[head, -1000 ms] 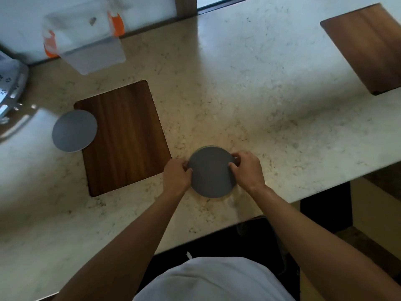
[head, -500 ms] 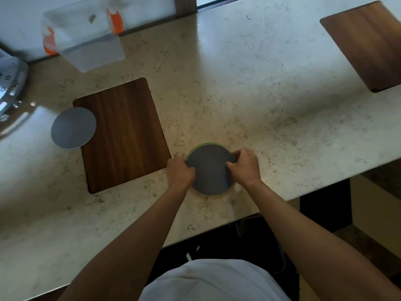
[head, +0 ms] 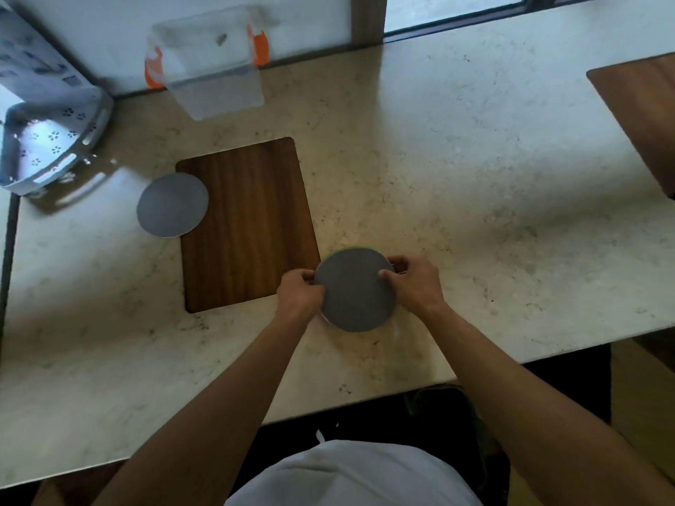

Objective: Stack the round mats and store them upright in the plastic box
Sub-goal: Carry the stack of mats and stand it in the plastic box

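Note:
A stack of round grey mats (head: 356, 291), with a green edge showing at its top rim, lies on the stone counter near the front edge. My left hand (head: 300, 291) grips its left side and my right hand (head: 414, 283) grips its right side. Another single grey round mat (head: 171, 205) lies flat to the left, overlapping the edge of a wooden board. The clear plastic box (head: 210, 63) with orange clips stands at the back left by the wall.
A dark wooden board (head: 248, 224) lies left of the stack. A second wooden board (head: 643, 115) sits at the far right. A white perforated basket (head: 47, 140) stands at the far left. The counter's front edge runs just below my hands.
The stack has stayed in both hands; my fingers have closed further around its edges. The camera view has shifted, showing more of the left side and the basket.

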Demonstrator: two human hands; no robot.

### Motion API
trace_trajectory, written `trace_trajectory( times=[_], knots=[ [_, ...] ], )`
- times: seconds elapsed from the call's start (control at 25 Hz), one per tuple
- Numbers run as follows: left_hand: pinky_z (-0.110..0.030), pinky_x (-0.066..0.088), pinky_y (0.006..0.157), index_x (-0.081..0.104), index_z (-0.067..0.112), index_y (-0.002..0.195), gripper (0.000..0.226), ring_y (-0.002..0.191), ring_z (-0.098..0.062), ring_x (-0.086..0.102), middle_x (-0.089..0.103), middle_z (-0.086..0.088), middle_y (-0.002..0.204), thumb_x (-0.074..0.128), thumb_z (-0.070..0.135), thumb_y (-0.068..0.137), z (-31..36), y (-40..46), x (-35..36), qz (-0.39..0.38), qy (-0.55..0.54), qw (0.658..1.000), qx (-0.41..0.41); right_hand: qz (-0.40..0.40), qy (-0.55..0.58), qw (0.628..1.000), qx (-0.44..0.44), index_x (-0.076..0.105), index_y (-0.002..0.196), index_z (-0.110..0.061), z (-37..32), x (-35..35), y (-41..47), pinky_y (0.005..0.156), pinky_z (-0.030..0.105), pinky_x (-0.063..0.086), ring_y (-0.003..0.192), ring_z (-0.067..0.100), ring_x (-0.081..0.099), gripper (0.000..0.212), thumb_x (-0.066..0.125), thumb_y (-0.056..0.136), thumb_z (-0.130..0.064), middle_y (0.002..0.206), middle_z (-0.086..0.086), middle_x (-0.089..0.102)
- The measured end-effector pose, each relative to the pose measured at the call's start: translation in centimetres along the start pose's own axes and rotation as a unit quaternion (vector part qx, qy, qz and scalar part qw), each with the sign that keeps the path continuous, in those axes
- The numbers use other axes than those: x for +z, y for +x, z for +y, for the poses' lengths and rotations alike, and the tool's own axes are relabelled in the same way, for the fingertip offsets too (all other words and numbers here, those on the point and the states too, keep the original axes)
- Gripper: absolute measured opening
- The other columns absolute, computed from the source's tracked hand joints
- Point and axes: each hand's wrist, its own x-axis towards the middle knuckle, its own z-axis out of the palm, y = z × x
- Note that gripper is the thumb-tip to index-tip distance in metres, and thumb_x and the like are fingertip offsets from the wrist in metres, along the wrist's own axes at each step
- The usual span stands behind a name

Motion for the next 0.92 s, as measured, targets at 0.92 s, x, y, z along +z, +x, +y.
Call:
trace_trajectory(
  times=[0.92],
  knots=[
    [-0.043,0.062,0.075,0.069,0.021,0.117,0.042,0.084,-0.021,0.068,0.071,-0.009,0.106,0.074,0.006,0.078,-3.6,16.7,-29.8,0.160,-0.126,0.977,-0.062,-0.118,-0.087,0.978,-0.149,0.067,0.114,-0.018,-27.4,24.9,12.0,0.064,0.014,0.039,0.094,0.009,0.061,0.030,0.071,0.085,-0.026,0.109,-0.002,0.069]
  ],
)
